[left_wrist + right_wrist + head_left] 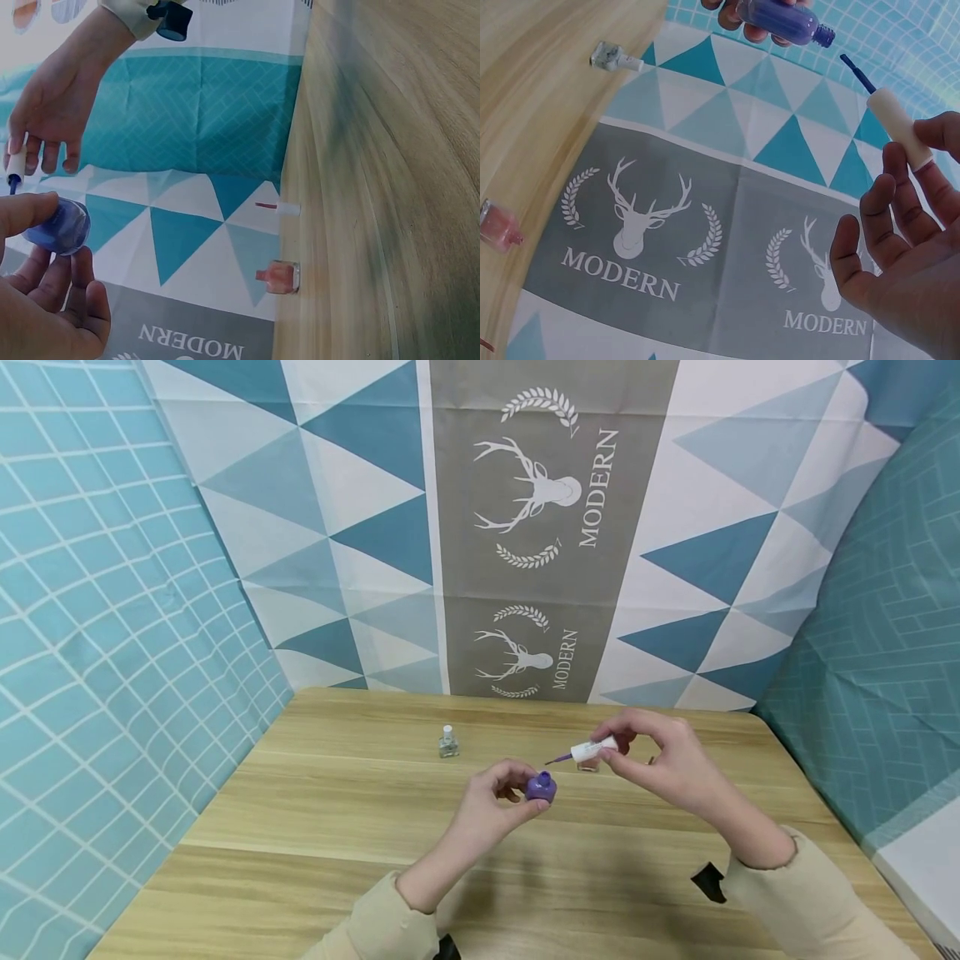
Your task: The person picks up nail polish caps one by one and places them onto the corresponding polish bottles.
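My left hand [495, 802] grips an uncapped bottle of purple nail polish [541, 789] between thumb and fingers, its neck upward. To its right, my right hand [671, 764] pinches the white nail polish cap [595, 748] between thumb and fingertips. The thin brush [857, 73] on that cap carries purple polish and points at the bottle's mouth. A small gap shows between the brush tip and the neck in the right wrist view. Both hands are raised above the wooden table [315, 827].
A capped bottle of clear polish [448, 744] stands at the table's back, left of the hands. An uncapped pink polish bottle [280, 277] stands further right, with its white cap [288, 209] and reddish brush nearby. Patterned cloth [367, 552] hangs behind the table.
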A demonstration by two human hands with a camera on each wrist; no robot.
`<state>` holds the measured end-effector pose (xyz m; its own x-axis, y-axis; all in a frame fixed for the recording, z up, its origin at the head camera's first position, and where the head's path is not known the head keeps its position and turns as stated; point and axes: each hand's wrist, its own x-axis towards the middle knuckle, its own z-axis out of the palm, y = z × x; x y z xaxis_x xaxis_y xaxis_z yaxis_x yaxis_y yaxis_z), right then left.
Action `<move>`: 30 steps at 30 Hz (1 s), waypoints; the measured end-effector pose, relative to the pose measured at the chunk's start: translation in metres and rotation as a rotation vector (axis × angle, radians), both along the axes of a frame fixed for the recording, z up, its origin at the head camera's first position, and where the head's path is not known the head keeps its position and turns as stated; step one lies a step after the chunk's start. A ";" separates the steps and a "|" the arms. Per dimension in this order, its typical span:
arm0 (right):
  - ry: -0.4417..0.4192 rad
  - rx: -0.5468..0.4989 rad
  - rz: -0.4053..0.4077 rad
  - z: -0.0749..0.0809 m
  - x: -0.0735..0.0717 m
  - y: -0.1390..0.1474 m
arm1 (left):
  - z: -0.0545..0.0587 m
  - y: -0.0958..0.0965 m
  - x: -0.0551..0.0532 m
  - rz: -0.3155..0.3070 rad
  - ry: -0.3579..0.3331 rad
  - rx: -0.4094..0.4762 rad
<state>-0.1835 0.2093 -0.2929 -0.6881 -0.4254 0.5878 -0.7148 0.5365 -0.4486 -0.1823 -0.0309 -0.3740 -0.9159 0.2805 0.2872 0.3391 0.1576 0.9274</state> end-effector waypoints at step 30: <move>0.062 0.050 0.096 0.007 0.003 -0.002 | 0.002 0.002 0.003 -0.025 0.048 -0.040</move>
